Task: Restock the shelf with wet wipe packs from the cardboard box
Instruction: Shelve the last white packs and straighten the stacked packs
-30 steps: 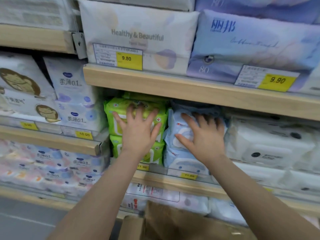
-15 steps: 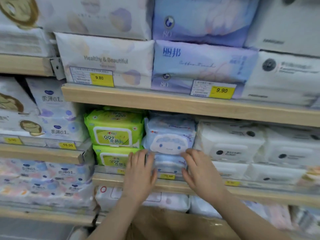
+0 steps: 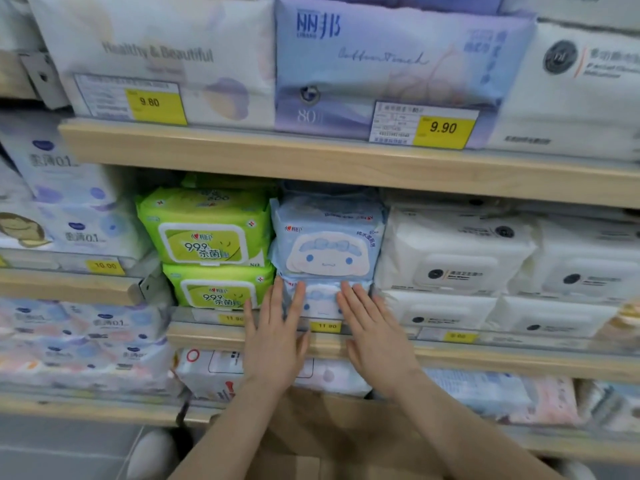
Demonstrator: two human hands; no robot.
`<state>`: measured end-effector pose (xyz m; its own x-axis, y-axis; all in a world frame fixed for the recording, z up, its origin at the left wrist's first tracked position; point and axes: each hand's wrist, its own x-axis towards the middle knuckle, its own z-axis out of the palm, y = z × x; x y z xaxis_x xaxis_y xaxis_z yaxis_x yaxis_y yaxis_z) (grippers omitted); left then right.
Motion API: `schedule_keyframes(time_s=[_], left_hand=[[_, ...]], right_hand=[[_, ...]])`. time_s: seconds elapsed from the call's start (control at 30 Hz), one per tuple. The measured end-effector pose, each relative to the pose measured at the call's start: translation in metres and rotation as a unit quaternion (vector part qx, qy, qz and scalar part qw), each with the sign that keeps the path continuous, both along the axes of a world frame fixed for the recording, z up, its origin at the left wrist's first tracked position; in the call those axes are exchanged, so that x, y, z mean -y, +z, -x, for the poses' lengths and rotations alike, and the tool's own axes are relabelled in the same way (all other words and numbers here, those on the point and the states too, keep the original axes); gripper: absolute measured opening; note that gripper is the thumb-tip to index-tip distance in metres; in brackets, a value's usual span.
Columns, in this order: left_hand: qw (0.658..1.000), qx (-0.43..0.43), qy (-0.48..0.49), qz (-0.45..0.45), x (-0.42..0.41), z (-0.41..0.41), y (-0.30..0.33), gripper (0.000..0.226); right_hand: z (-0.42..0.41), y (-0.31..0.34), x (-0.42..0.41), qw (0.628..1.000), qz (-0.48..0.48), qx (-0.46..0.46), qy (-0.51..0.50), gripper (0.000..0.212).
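Shelf (image 3: 332,344): wooden, middle tier, price tags along its lip.
Cardboard box (image 3: 332,438): brown, below your forearms, under the shelf front.
Green wipe packs (image 3: 207,233): two stacked, left of the blue ones.
Blue wipe packs (image 3: 327,244): two stacked, cartoon face; white packs to their right.
Your left hand (image 3: 273,344): flat, fingers straight, fingertips on the lower blue pack.
Your right hand (image 3: 375,341): likewise flat, fingertips on that same pack.
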<state>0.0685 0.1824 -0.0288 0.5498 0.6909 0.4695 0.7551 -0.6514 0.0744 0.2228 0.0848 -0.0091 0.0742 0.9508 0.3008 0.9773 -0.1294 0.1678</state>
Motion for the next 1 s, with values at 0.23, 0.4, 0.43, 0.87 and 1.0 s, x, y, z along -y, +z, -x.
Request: schedule_keyframes(time_s=[0.23, 0.4, 0.43, 0.87, 1.0], left_hand=[[0.998, 0.055, -0.027, -0.007, 0.023, 0.006, 0.017, 0.068], [0.98, 0.1, -0.106, -0.135, 0.032, -0.039, 0.083, 0.083], [0.982, 0.077, -0.105, -0.139, 0.029, -0.051, 0.096, 0.092], [0.99, -0.019, -0.058, -0.127, 0.005, -0.078, 0.104, 0.114], [0.991, -0.045, -0.054, -0.115, 0.006, -0.077, 0.107, 0.112]], right_hand=[[-0.023, 0.029, 0.043, 0.996, -0.073, 0.008, 0.059, 0.065], [-0.07, 0.077, 0.067, 0.983, -0.164, 0.054, -0.061, 0.106], [-0.074, 0.084, 0.063, 0.984, -0.147, 0.062, -0.083, 0.112], [-0.098, 0.085, 0.043, 0.984, -0.097, 0.12, -0.092, 0.122], [-0.094, 0.09, 0.045, 0.985, -0.07, 0.111, -0.111, 0.126]])
